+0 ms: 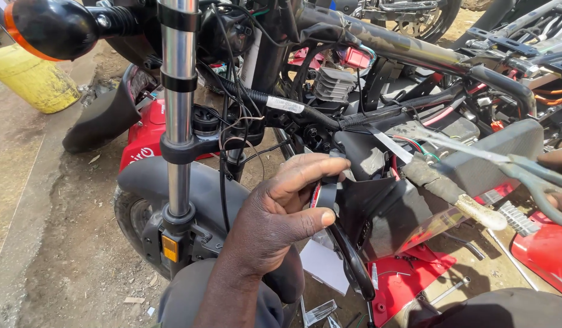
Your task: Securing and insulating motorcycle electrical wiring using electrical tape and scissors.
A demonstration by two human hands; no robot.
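Motorcycle strip-down — left hand (275, 215) pinches black cable bundle (327, 193) just behind front fork (178, 109); right hand (557, 182), at frame edge, closes round pliers (475, 149). Best held taut, jaws clear of neighbouring wires — judgement only.

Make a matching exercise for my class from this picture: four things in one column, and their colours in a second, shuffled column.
Things:
1. fork tube
2. bucket
3. reflector
4. front mudguard

Colours:
A. yellow
B. dark grey
C. shiny silver
D. amber

Pairs: 1-C, 2-A, 3-D, 4-B
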